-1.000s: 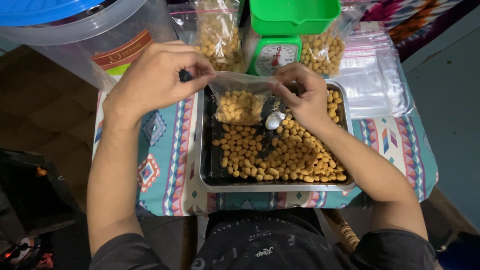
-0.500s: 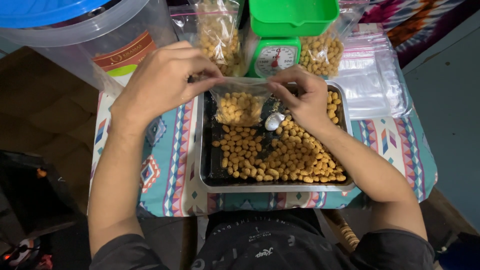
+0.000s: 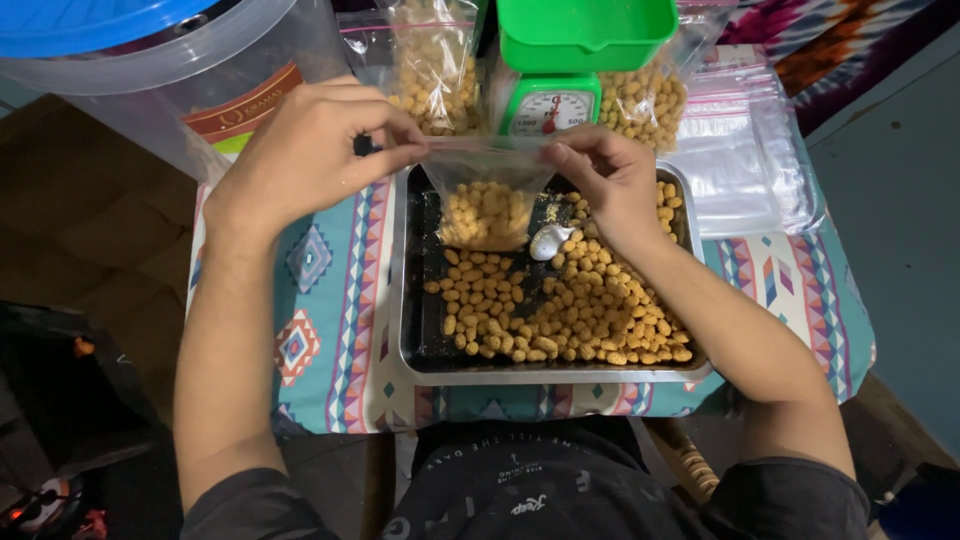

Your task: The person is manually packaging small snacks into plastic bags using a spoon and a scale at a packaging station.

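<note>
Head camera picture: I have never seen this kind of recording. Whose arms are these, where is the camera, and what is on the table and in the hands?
The camera sits on a person's head, looking down at their own bare arms. The left hand and right hand pinch the top corners of a small clear plastic bag partly filled with round yellow snacks. Below it lies a rectangular metal tray holding more snacks and a metal spoon, on a patterned tablecloth. Behind stand a green kitchen scale, filled bags and empty bags.

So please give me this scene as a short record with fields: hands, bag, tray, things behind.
left hand: pinches left top corner of small clear bag
right hand: pinches right top corner
bag: part-filled with yellow snack pieces, held over metal tray
tray: loose snack pieces, a spoon
behind: green scale, filled bags, empty bags, clear tub
</note>
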